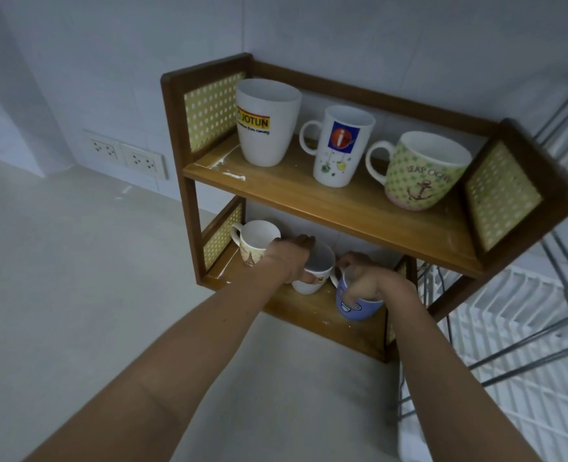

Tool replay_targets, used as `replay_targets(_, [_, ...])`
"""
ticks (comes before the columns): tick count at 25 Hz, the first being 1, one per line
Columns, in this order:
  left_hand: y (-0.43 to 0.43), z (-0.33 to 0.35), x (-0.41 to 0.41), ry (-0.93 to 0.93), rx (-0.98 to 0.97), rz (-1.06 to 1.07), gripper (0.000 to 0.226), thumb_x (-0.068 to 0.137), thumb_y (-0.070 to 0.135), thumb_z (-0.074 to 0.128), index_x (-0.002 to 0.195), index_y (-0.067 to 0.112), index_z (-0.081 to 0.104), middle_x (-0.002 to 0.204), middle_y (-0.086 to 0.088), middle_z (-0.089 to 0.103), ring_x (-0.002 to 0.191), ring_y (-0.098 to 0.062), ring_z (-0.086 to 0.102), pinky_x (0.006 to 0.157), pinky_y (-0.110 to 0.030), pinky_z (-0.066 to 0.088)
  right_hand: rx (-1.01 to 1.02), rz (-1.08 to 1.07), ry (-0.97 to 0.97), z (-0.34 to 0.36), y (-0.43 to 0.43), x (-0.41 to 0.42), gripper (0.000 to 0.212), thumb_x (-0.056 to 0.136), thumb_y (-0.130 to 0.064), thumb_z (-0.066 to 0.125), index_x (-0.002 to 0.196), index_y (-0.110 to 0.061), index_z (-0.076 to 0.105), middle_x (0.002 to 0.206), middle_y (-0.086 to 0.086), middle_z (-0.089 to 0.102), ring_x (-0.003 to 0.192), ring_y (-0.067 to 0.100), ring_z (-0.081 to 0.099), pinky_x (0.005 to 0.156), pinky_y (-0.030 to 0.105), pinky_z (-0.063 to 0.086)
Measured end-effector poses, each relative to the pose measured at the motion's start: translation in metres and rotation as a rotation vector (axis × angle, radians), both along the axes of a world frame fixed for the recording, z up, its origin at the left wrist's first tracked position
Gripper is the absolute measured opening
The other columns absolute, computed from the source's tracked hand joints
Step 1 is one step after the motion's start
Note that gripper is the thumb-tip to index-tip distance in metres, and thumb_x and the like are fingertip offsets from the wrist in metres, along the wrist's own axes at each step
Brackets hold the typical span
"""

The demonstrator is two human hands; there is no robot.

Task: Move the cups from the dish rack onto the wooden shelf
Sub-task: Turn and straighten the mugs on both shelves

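A two-level wooden shelf [325, 201] stands against the wall. On its top board sit a tall white Jotun cup [266, 125], a white mug with a blue square [340, 148] and a green patterned anchor mug [422, 175]. On the bottom board a small white mug [254, 241] stands at the left. My left hand [291, 258] grips a white mug [314, 278] by its rim beside it. My right hand [372, 281] holds a blue mug [355, 306], fingers inside its rim, resting on the bottom board to the right.
A white dish rack [515, 328] with grey metal bars fills the right side, close to the shelf's right panel. Two wall sockets [126, 155] sit low on the wall to the left. A pale countertop [76, 278] spreads out left and in front.
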State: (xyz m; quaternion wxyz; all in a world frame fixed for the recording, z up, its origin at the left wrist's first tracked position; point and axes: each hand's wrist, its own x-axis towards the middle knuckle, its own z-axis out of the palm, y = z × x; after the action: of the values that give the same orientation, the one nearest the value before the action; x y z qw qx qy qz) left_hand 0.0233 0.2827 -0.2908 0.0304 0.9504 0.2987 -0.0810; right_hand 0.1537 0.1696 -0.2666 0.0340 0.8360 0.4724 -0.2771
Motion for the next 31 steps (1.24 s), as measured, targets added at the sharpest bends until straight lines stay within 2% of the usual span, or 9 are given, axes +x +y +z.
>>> replay_targets(2, [-0.001,-0.001,0.003,0.022,-0.014,0.017,0.092,0.085,0.058,0.056,0.15,0.01,0.011,0.144,-0.012,0.044,0.121,-0.03,0.051,0.09,-0.037,0.045,0.023,-0.125,-0.01,-0.002,-0.001,0.001,0.082,0.073,-0.026,0.076,0.14,-0.018,0.029,0.144,0.015,0.037,0.131,0.037,0.038,0.1,0.049,0.044])
replay_targets(4, [-0.001,-0.003,0.005,0.041,-0.035,0.015,0.094,0.086,0.058,0.054,0.15,0.009,0.006,0.149,-0.013,0.038,0.124,-0.031,0.049,0.095,-0.038,0.043,0.021,-0.121,-0.063,-0.004,-0.002,0.001,0.075,0.074,-0.022,0.077,0.135,-0.015,0.034,0.138,0.016,0.044,0.125,0.036,0.045,0.092,0.042,0.048])
replay_targets(8, [0.011,-0.003,-0.008,0.048,-0.026,-0.06,0.104,0.084,0.061,0.054,0.151,0.017,-0.012,0.161,-0.007,-0.004,0.147,-0.026,0.003,0.116,-0.044,0.01,0.005,-0.064,-0.126,-0.005,-0.002,0.001,0.07,0.067,-0.002,0.078,0.127,-0.011,0.043,0.127,0.016,0.05,0.112,0.034,0.054,0.075,0.035,0.05])
replay_targets(10, [0.028,0.004,-0.023,0.131,0.017,0.014,0.111,0.08,0.062,0.059,0.149,0.021,-0.016,0.16,-0.005,-0.013,0.146,-0.027,-0.009,0.116,-0.049,0.001,-0.013,-0.071,-0.131,-0.007,0.0,0.003,0.078,0.067,-0.003,0.077,0.133,-0.015,0.037,0.134,0.016,0.044,0.121,0.038,0.047,0.085,0.04,0.05])
replay_targets(13, [0.053,0.009,-0.042,0.211,-0.013,0.155,0.102,0.083,0.052,0.063,0.152,0.018,-0.003,0.16,-0.011,0.007,0.146,-0.032,0.006,0.116,-0.051,0.016,0.077,-0.089,-0.062,-0.008,0.015,-0.005,0.087,0.07,-0.024,0.074,0.142,-0.025,0.025,0.147,0.013,0.031,0.134,0.037,0.031,0.105,0.055,0.036])
replay_targets(16, [0.055,-0.001,-0.053,0.268,0.051,0.139,0.062,0.095,0.043,0.046,0.146,0.011,0.031,0.154,-0.014,0.03,0.146,-0.027,0.011,0.116,-0.048,0.017,0.096,-0.059,0.092,-0.004,0.041,-0.023,0.089,0.075,-0.043,0.072,0.146,-0.022,0.023,0.148,0.013,0.041,0.127,0.029,0.045,0.101,0.041,0.038])
replay_targets(19, [0.051,-0.011,-0.056,0.332,0.177,0.107,0.045,0.101,0.036,0.034,0.136,0.011,0.048,0.147,-0.014,0.043,0.147,-0.026,0.007,0.118,-0.049,0.007,0.159,0.061,-0.018,-0.004,0.056,-0.032,0.099,0.067,-0.045,0.079,0.147,-0.023,0.023,0.149,0.005,0.038,0.131,0.027,0.042,0.098,0.039,0.043])
replay_targets(27, [0.039,-0.004,-0.061,0.292,0.183,0.113,0.043,0.101,0.032,0.038,0.139,0.013,0.041,0.144,-0.013,0.046,0.144,-0.028,0.018,0.118,-0.049,0.007,0.165,0.08,0.09,-0.002,0.045,-0.032,0.107,0.068,-0.039,0.081,0.15,-0.024,0.014,0.155,0.002,0.028,0.137,0.026,0.034,0.103,0.039,0.039])
replay_targets(31, [0.025,0.002,-0.053,0.062,0.089,-0.02,0.078,0.088,0.045,0.057,0.15,0.027,0.015,0.156,-0.006,0.025,0.144,-0.03,0.017,0.114,-0.056,0.017,-0.014,-0.154,-0.001,0.015,0.021,-0.009,0.068,0.077,-0.035,0.074,0.136,-0.013,0.046,0.138,0.012,0.05,0.122,0.031,0.05,0.077,0.034,0.043])
